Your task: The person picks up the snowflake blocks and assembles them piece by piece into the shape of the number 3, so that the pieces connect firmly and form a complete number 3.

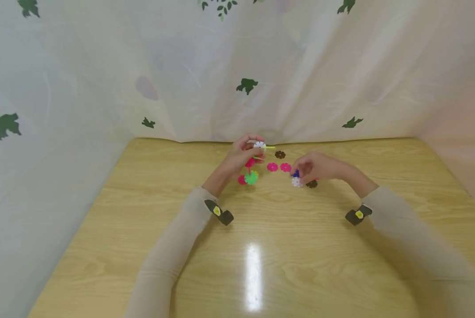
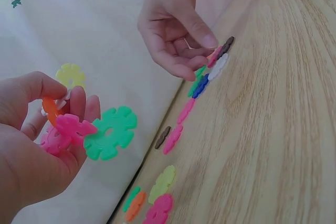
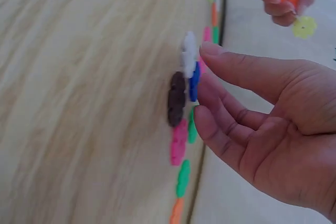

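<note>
While the left hand (image 1: 242,154) holds a joined cluster of snowflake discs (image 2: 86,129) lifted above the wooden table (image 1: 261,265), the right hand (image 1: 314,168) reaches down to a loose blue disc (image 3: 195,81) lying flat on the tabletop, right of centre and towards the far edge. The blue disc sits directly under the right fingertips (image 3: 210,51), touching a white disc (image 3: 188,53) and just beside a brown disc (image 3: 176,98); the right hand is clearly the nearer one, with the left hand well apart to the left. The right hand's fingers are lightly bent, with thumb and forefinger closing on the blue disc, though whether they have pinched it cannot be told. The left hand's fingers are curled round the cluster, its green disc (image 2: 110,132) jutting out to the side. Two pink discs (image 1: 279,167) lie on the table between the hands.
</note>
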A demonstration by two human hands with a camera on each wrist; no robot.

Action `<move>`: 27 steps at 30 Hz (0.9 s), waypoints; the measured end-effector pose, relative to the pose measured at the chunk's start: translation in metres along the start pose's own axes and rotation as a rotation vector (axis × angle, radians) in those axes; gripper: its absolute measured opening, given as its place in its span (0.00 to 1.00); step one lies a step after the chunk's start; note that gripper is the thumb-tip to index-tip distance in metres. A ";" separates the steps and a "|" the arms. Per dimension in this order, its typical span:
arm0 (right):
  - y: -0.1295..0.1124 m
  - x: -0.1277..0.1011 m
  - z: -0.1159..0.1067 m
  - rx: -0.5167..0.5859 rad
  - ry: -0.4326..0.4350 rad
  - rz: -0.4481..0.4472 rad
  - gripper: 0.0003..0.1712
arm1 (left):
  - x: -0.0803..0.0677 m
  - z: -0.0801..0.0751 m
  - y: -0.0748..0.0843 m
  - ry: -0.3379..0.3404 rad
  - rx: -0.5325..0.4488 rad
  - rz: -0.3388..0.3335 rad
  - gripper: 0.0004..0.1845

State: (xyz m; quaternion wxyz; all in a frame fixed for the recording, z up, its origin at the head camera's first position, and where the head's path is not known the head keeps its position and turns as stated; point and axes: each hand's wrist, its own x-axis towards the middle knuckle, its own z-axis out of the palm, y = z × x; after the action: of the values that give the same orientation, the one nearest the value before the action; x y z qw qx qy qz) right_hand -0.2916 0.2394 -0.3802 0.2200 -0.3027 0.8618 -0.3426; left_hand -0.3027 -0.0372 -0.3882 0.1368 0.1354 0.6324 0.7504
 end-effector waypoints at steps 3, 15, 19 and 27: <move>0.003 0.000 0.004 -0.021 0.006 -0.009 0.16 | 0.000 -0.001 0.001 0.000 0.005 0.001 0.19; 0.006 -0.002 0.017 -0.043 0.082 -0.018 0.12 | 0.001 0.000 -0.001 -0.011 0.002 -0.014 0.17; 0.006 0.001 0.018 -0.005 0.114 -0.008 0.10 | 0.001 -0.001 -0.002 -0.019 0.004 -0.036 0.20; -0.012 0.009 0.002 0.191 0.305 0.044 0.13 | 0.000 0.000 -0.003 -0.008 -0.012 -0.055 0.14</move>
State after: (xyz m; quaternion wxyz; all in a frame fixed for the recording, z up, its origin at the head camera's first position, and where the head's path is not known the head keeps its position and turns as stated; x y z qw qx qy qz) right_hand -0.2922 0.2254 -0.3742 0.1219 -0.2060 0.8550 -0.4601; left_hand -0.3026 -0.0371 -0.3911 0.1605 0.1203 0.6308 0.7496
